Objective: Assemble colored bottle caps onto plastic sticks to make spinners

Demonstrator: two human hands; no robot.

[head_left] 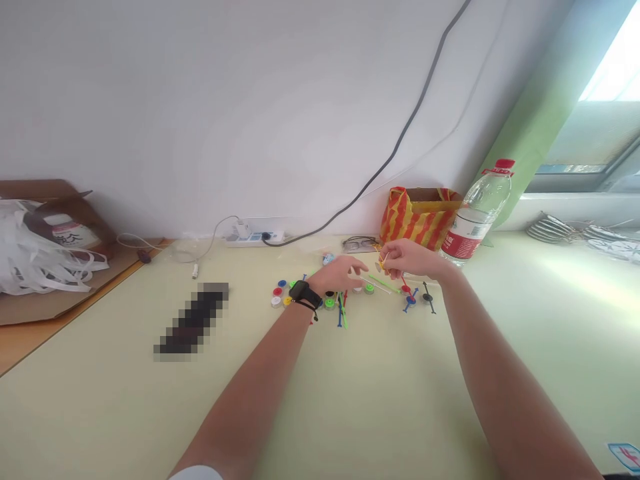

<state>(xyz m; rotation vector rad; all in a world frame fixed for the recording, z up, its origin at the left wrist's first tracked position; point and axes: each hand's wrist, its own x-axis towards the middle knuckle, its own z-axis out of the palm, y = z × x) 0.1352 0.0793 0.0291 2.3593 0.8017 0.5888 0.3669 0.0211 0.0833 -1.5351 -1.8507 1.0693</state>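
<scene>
The pale table runs along the wall, and at its far side stand a striped bag and, just beside it, a bottle. In front of these the person's two hands are over small coloured parts. The right hand pinches a yellow piece just above the table; the left hand is loosely spread, with nothing visible in its fingers. Near the right forearm lie a blue spinner and a black spinner, each an arrow across a disc, and these look finished (a red one beside them seems joined too, though it is partly overlapped). Much appears left: loose discs sit around the left wrist, and unjoined arrows lie in a narrow heap between the forearms. The yellow piece seems partway through.
</scene>
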